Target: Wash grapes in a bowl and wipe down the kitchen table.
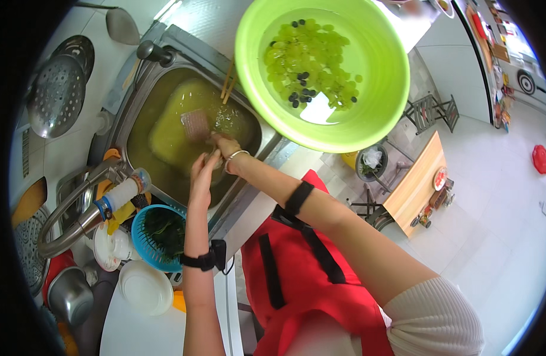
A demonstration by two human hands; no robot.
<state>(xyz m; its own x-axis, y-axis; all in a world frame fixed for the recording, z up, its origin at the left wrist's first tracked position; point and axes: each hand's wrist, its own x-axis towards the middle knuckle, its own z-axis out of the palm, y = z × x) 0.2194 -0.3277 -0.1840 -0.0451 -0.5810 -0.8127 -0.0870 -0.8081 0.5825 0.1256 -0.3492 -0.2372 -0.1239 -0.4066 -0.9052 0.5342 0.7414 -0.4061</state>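
Observation:
Murky water fills the stainless-steel sink [266, 122] before me, and a pale yellow-green shape [166, 129] shows under the surface. A pinkish textured cloth or sponge [195, 123] lies in the water, its lower edge beside my right fingertips. My right hand [226, 147] is bent down over the sink, with a bracelet at its wrist. Close below it is my left hand [202, 175], its fingers pointing up toward the right hand. Something pale shows between the two palms, too hidden to name. Whether either hand grips anything cannot be told.
A large green basin [371, 115] of water with green and dark grapes stands at the sink's right. Wooden chopsticks [229, 86] lean at the rim. A faucet [73, 233], blue colander [150, 258] with leafy greens and white bowl [146, 289] are at the lower left.

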